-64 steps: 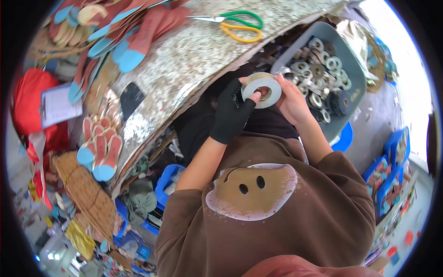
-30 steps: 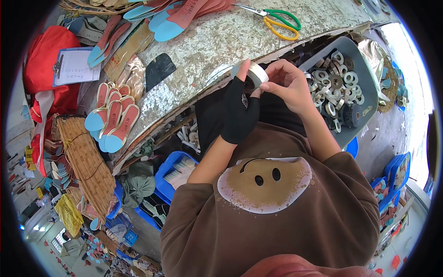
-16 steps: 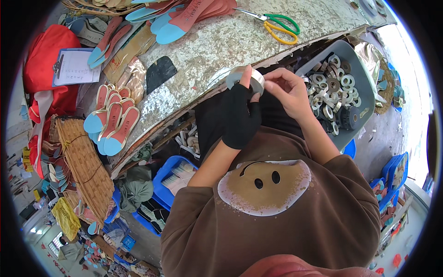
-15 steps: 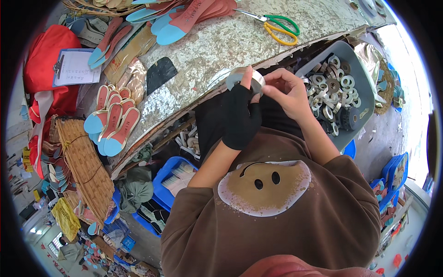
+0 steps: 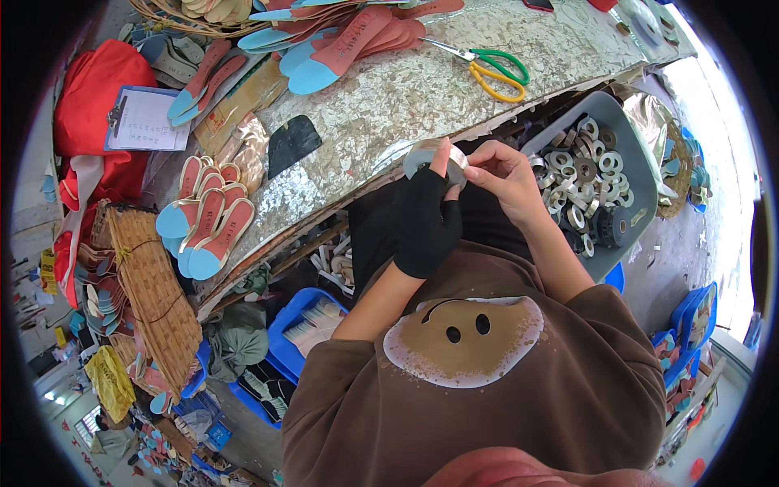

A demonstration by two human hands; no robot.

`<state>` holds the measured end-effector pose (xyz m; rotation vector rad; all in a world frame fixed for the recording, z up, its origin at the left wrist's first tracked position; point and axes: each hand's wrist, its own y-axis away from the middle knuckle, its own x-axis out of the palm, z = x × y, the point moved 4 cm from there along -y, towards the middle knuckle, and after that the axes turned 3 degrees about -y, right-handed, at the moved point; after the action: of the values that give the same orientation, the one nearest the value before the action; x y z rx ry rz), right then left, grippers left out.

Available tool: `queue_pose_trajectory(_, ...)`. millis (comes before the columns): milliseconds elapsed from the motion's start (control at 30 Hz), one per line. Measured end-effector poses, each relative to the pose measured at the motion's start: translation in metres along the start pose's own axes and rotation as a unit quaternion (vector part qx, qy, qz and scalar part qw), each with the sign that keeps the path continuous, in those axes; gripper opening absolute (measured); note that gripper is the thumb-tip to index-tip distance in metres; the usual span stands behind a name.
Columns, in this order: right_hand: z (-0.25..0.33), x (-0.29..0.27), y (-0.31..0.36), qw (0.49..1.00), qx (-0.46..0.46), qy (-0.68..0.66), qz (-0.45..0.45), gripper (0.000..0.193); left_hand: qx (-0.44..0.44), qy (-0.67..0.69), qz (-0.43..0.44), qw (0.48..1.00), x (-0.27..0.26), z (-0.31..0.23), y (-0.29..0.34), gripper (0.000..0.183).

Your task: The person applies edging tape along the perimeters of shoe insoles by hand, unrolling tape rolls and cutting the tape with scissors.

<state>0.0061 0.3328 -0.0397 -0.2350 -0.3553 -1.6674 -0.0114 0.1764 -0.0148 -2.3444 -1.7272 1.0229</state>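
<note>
A roll of shiny silver tape (image 5: 419,154) is held up in front of me at the table's near edge. My left hand (image 5: 426,215), in a black fingerless glove, grips it, the index finger lying across its rim. My right hand (image 5: 507,180) is bare and closed in a pinch at the roll's right side, thumb and index finger on the tape's edge. Whether a loose tape end is between those fingertips is too small to tell. Beyond the hands, scissors (image 5: 487,69) with one green and one yellow handle lie on the table.
A grey bin (image 5: 641,187) of tape rolls stands at right. On the worn table (image 5: 365,134) lie stacked red-and-blue insoles (image 5: 349,53), more insoles (image 5: 213,223) at left and a black patch (image 5: 294,146). Farther left are a clipboard (image 5: 148,122) and a woven basket (image 5: 150,284). Blue bins (image 5: 284,333) sit below.
The view has shifted slightly, so the table and its things sit a little farther right. The right fingers are drawn closer together at the tape roll; the left hand keeps its grip.
</note>
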Motion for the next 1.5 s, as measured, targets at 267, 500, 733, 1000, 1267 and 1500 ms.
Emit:
queue_pose_trajectory(267,0.0,-0.01,0.005,0.993,-0.006,0.119,-0.022,0.011,0.054,-0.073,0.011,0.996,0.007,-0.006,-0.004,0.064)
queue_pose_trajectory(500,0.012,0.006,0.01,0.911,-0.136,0.386,-0.052,0.011,0.075,-0.248,0.063,0.964,0.018,0.001,0.0,0.066)
queue_pose_trajectory(733,0.008,0.003,0.01,0.916,-0.134,0.377,-0.037,0.01,0.055,-0.249,0.083,0.963,0.018,0.003,0.001,0.067)
queue_pose_trajectory(1000,0.003,-0.005,0.01,0.943,-0.113,0.31,-0.049,0.01,0.044,-0.213,0.069,0.974,0.015,-0.004,-0.001,0.068)
queue_pose_trajectory(1267,0.008,0.001,0.013,0.929,-0.129,0.345,-0.041,0.012,0.064,-0.199,0.046,0.977,0.016,0.0,0.002,0.066)
queue_pose_trajectory(1500,0.016,-0.003,0.012,0.901,-0.144,0.41,0.0,0.015,0.113,-0.305,0.073,0.943,0.024,-0.005,0.007,0.061)
